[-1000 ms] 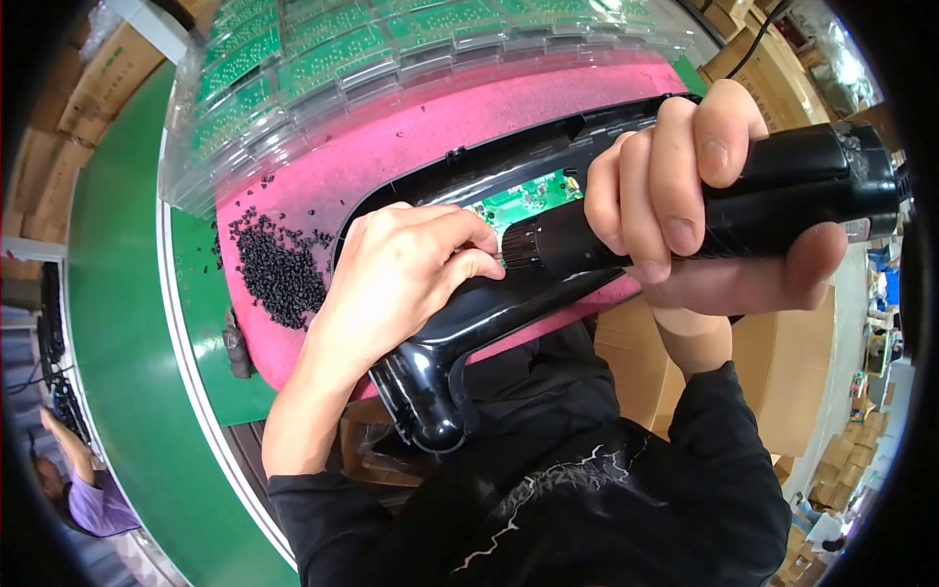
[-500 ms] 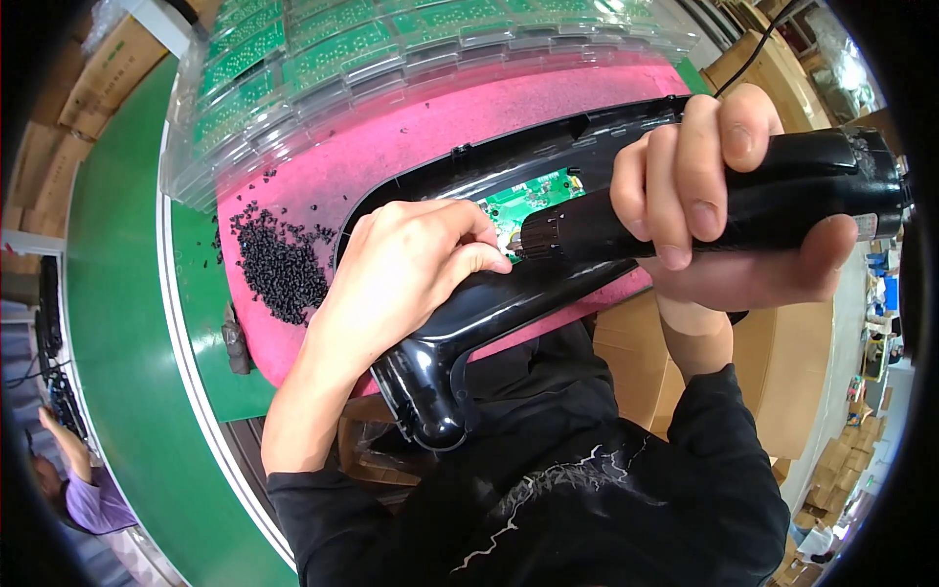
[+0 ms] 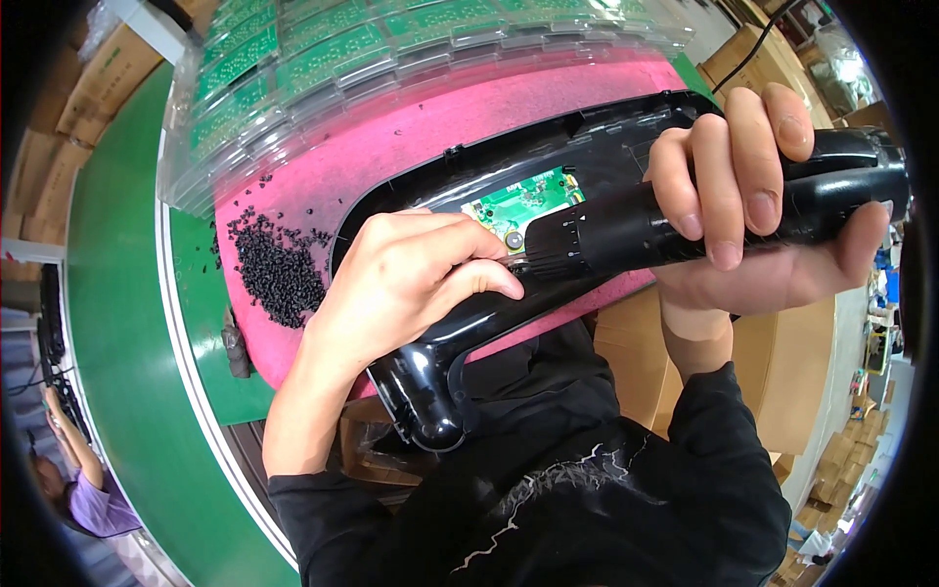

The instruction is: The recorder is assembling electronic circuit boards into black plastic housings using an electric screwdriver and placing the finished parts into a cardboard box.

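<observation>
My right hand (image 3: 734,196) is wrapped round a black electric screwdriver (image 3: 611,230), which lies nearly level and points left. Thumb and fingertips of my left hand (image 3: 401,274) are pinched together at the screwdriver's metal bit (image 3: 518,261). Whatever sits between those fingertips is hidden. Beneath both hands is a glossy black plastic housing (image 3: 416,191) with a rounded handle stub at its near left end. A green circuit board (image 3: 533,199) sits inside it, partly covered by the screwdriver's collar and my left hand.
Left of the housing, small black screws (image 3: 279,269) lie heaped on a pink mat (image 3: 391,137). Stacked clear trays (image 3: 391,73) of green boards stand behind. A dark lump (image 3: 235,347) lies on the green table (image 3: 127,245). Cardboard (image 3: 763,362) is at the right; another person (image 3: 93,489) is far left.
The screwdriver and my right hand have shifted slightly right and nearer me. My left fingertips have moved slightly nearer me with the bit, uncovering more of the circuit board.
</observation>
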{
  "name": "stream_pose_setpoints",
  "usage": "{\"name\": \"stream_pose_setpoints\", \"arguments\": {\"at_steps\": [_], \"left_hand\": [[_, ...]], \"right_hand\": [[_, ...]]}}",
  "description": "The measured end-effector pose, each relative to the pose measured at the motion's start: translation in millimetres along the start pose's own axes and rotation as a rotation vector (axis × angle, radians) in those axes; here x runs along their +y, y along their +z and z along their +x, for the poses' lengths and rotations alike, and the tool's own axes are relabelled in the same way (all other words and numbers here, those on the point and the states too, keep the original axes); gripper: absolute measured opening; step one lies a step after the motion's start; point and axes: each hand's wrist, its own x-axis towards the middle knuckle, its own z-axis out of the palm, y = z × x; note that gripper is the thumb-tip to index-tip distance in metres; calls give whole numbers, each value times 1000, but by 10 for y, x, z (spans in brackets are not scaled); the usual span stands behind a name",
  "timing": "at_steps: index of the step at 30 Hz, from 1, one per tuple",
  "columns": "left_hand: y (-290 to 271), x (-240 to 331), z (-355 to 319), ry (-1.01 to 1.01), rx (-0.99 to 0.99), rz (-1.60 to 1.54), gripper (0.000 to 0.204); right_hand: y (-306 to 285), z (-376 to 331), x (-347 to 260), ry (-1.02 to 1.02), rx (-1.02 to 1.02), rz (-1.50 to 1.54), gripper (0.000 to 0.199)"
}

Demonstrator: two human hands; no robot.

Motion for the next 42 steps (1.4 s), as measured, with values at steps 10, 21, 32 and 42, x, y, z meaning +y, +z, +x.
{"name": "stream_pose_setpoints", "arguments": {"at_steps": [10, 21, 32, 42], "left_hand": [[53, -51, 51, 132, 121, 248, 17], [-5, 80, 36, -260, 260, 133, 13], [9, 24, -2, -257, 169, 186, 12], [12, -4, -69, -355, -150, 220, 14]], "right_hand": [[223, -75, 104, 46, 111, -151, 66], [408, -16, 272, 307, 277, -392, 62], [464, 93, 556, 292, 215, -221, 66], [438, 72, 364, 137, 93, -185, 65]]}}
